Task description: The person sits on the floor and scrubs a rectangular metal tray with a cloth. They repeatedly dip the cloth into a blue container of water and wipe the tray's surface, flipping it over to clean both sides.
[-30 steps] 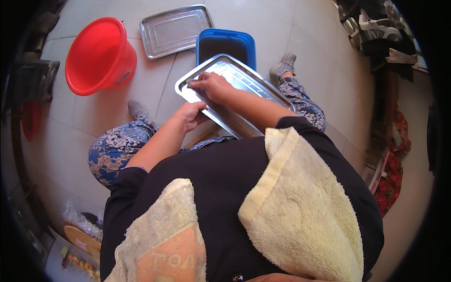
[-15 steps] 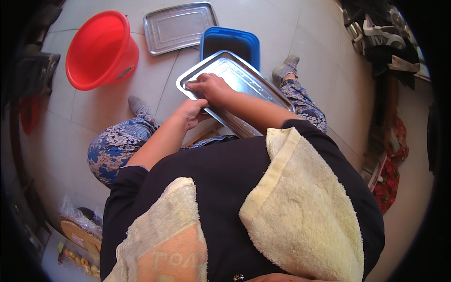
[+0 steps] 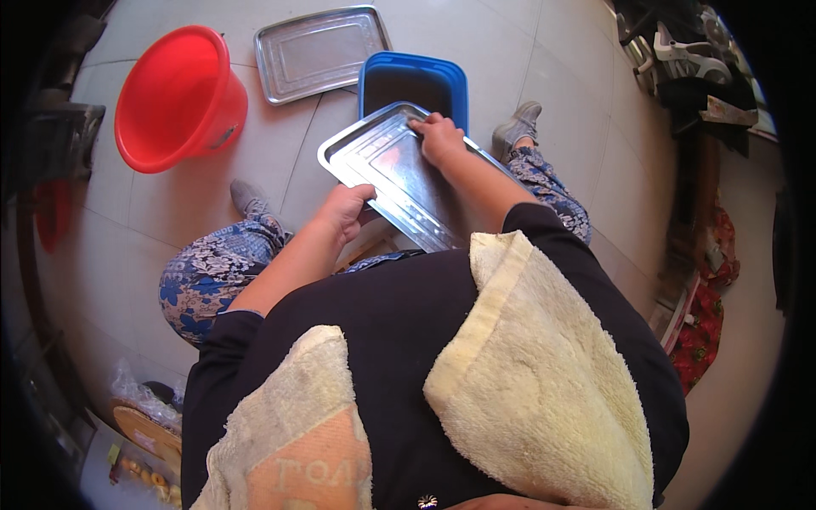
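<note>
A shiny rectangular metal tray (image 3: 382,161) lies slanted over my lap, its far corner overlapping the near rim of a blue bucket (image 3: 466,89). On the tray's left edge my left hand (image 3: 344,211) is closed, thumb on top and the other fingers hidden underneath. My right hand (image 3: 442,140) presses on the tray's inner surface near its far edge, fingers bent together. Whatever is under those fingertips, if anything, is too small to make out. Dark contents show inside the blue bucket.
A second metal tray (image 3: 323,55) lies on the tiled floor beyond the blue bucket. To the left stands a red bucket (image 3: 174,98), tilted in view. My feet rest on either side. Dark equipment (image 3: 680,64) stands at the far right; a cream towel (image 3: 544,365) hangs over my chest.
My right hand has slid across the tray, from its left corner toward the far right edge. My left hand keeps its grip on the tray's left edge.
</note>
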`<state>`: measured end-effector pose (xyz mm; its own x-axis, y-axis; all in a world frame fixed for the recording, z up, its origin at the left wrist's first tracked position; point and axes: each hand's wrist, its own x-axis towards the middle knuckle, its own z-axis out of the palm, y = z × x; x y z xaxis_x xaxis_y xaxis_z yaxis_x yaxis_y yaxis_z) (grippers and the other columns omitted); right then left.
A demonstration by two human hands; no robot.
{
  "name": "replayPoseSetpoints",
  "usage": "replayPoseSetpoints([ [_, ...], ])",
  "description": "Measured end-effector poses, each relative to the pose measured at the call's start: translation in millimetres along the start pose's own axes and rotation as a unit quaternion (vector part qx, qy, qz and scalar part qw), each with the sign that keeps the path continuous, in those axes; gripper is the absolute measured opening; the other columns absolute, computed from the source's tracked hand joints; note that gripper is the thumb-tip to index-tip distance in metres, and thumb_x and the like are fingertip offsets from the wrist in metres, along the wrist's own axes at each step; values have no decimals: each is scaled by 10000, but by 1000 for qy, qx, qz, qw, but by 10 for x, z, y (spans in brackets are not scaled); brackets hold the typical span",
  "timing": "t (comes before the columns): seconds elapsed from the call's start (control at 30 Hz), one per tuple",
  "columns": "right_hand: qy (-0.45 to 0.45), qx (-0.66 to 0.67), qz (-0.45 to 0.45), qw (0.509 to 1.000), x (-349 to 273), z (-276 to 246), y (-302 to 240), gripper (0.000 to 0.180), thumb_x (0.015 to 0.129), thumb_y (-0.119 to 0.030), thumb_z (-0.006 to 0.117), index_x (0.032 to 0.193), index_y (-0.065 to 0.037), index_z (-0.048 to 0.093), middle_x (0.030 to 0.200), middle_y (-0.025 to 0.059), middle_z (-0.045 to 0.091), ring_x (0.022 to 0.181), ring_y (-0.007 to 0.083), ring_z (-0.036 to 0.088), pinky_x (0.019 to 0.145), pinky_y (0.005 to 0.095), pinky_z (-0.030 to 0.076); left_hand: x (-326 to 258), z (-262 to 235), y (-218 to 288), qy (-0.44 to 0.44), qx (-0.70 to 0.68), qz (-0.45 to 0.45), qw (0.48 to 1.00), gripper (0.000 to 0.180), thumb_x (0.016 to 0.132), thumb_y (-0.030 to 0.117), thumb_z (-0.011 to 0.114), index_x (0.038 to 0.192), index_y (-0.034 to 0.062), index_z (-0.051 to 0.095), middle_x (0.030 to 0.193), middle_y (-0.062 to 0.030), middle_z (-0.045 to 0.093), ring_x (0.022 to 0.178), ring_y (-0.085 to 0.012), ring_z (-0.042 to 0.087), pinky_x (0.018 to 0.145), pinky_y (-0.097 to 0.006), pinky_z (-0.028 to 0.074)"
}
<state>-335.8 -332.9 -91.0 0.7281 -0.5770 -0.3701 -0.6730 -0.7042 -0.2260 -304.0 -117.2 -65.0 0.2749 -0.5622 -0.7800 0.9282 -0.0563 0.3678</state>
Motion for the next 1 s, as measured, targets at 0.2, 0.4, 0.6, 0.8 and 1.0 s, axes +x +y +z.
replayPoseSetpoints([
  [0.2,-15,9,-242,970,-663,117,-303,339,830,-77,536,1119,-193,669,1095,108,602,1025,327,576,880,418,452,79,-56,-79,13,-20,17,1000,382,734,-46,521,1115,-33,512,1036,-131,594,917,-270,622,854,-422,540],
  [0.4,-83,154,157,972,-59,-182,-122,291,907,-176,550,1183,-127,626,1134,121,600,1072,294,559,942,419,425,76,-59,-59,5,-4,6,1000,355,737,-37,528,1092,-40,518,1010,-123,600,904,-271,620,828,-405,547],
  [0.6,-9,-39,-159,986,-238,54,-13,327,860,-65,544,1125,-198,682,1112,78,602,1062,270,555,927,384,425,53,-15,-43,19,-14,3,1000,327,731,-39,534,1057,-50,537,996,-127,600,900,-263,621,837,-408,546],
  [0.8,-60,77,-89,991,19,257,-267,317,858,-108,580,1155,-191,653,1144,98,583,1071,293,568,917,398,445,133,-56,-68,-3,1,-1,1000,346,739,-32,543,1085,-21,540,1007,-119,603,919,-257,617,840,-410,545],
  [1.0,-31,57,-244,967,-331,239,-600,339,813,-86,572,1089,-237,698,1093,76,603,1011,294,566,894,388,428,29,-7,-46,21,2,8,1000,344,752,-18,537,1096,0,530,999,-112,605,876,-252,628,826,-413,548],
])
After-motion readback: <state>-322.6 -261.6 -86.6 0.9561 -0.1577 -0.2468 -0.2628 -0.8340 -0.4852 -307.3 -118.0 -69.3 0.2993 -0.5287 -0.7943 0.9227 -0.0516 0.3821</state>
